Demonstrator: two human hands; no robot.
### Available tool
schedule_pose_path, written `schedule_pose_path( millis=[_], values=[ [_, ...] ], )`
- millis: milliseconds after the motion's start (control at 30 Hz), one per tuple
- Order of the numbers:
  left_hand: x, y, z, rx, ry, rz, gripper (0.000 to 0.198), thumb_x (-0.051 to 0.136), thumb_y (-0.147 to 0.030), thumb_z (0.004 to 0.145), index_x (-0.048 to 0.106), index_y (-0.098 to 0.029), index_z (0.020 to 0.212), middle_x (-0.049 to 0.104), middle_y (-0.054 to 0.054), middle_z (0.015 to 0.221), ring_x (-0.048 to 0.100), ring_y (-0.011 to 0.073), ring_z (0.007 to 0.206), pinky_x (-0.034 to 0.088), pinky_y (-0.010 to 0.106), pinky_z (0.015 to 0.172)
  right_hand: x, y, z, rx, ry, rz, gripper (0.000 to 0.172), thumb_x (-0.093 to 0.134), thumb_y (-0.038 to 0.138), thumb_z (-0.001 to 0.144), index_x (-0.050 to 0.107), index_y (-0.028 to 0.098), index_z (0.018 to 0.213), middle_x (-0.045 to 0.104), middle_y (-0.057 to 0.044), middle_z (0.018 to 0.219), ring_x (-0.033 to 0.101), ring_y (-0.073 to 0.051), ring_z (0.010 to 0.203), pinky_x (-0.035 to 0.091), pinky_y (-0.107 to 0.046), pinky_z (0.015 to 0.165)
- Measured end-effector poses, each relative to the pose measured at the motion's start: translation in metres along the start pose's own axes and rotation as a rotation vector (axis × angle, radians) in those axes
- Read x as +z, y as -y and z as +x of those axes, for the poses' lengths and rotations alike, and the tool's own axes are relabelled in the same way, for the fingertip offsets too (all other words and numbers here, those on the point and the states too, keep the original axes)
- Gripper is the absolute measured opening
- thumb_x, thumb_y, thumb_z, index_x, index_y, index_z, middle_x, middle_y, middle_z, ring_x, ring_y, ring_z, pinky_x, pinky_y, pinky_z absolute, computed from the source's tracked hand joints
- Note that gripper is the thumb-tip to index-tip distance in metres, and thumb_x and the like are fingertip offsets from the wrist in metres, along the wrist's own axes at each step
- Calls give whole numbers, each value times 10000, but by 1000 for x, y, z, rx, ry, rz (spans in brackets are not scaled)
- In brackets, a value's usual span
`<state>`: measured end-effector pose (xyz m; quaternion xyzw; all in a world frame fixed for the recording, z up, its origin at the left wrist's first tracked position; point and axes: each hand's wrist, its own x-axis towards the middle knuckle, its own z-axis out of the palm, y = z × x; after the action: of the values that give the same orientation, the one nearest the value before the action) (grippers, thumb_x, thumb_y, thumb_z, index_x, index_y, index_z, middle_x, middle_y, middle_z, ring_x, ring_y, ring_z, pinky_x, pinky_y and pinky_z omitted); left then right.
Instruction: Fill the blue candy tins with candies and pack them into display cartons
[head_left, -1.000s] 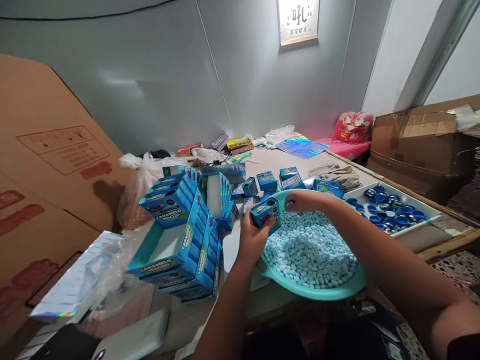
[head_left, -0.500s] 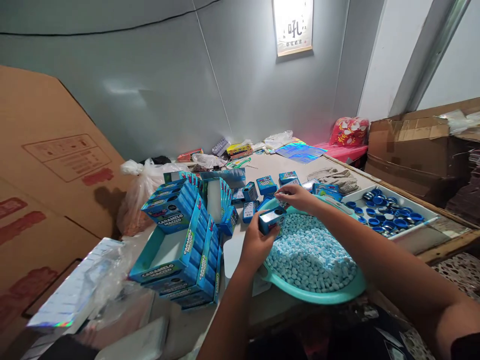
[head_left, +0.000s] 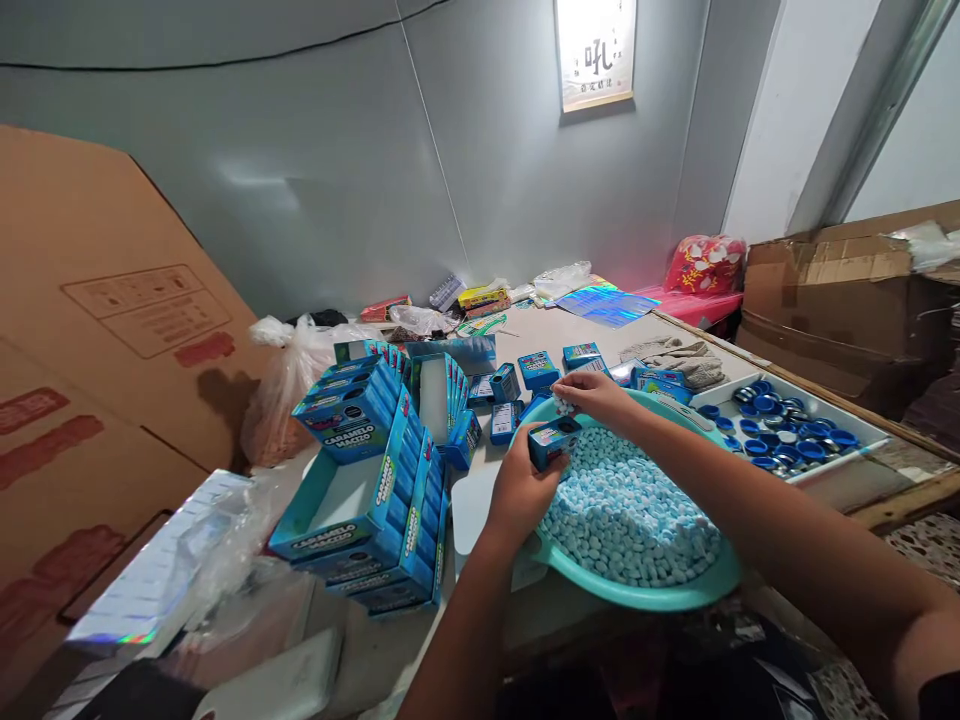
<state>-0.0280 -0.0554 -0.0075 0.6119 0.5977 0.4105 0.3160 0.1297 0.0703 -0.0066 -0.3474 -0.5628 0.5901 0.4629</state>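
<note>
My left hand [head_left: 517, 490] is wrapped round a small blue box [head_left: 553, 440], tilted over the near-left part of the tub. Pale contents or a pale surface show at its upper side; which, I cannot tell. Just above the box, my right hand [head_left: 600, 396] pinches a few pale candies [head_left: 565, 407] in its fingertips. Below both hands sits a turquoise tub [head_left: 637, 598], filled with a heap of light blue and white candies [head_left: 637, 510].
Stacked blue display cartons [head_left: 360, 520] stand left of the tub. Small blue boxes [head_left: 535, 370] lie behind it, near a grey glove [head_left: 679, 360]. A white tray [head_left: 832, 462] of blue caps is at right. A large cardboard box [head_left: 112, 380] rises at far left.
The view has shifted slightly, moving the scene a little to the right. Both hands stay near the box, and the candies in my right fingertips show more clearly.
</note>
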Motion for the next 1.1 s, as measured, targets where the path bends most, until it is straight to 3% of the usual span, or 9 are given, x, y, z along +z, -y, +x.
schedule_pose_path(
  millis=[233,433,633,833,1100],
  values=[
    [-2,-3,-2,18,58,60,501,712,-363,838,581,-267,1311,689,57,1222,656,209,1091,513,330,972,14,8,-9,192,-57,425,161,766,228,756,674,138,852,611,-34,704,602,-135,636,500,-224,588],
    [-2,-7,-4,-2,83,150,537,713,-382,834,586,-258,1340,717,57,1094,642,165,856,507,301,827,18,11,-12,257,-58,617,72,636,208,782,571,179,771,572,-23,704,571,-137,645,468,-220,568],
    [-2,-7,-5,1,66,157,524,714,-380,835,595,-257,1331,712,77,1172,665,211,1002,514,330,903,19,26,-19,195,-68,736,199,621,229,787,474,184,661,532,-19,680,522,-123,640,498,-225,649],
    [-1,-2,-3,3,74,104,504,714,-411,847,583,-286,1317,713,40,1151,665,174,954,512,300,873,19,23,-24,26,129,600,462,797,423,696,409,198,590,513,-12,665,518,-147,619,458,-260,600],
    [-3,-4,-2,17,32,39,505,738,-383,832,606,-253,1303,710,48,1161,665,191,1038,525,288,920,20,21,-26,-76,248,441,555,774,583,747,405,202,585,541,-22,676,589,-187,653,513,-333,719]
  ],
)
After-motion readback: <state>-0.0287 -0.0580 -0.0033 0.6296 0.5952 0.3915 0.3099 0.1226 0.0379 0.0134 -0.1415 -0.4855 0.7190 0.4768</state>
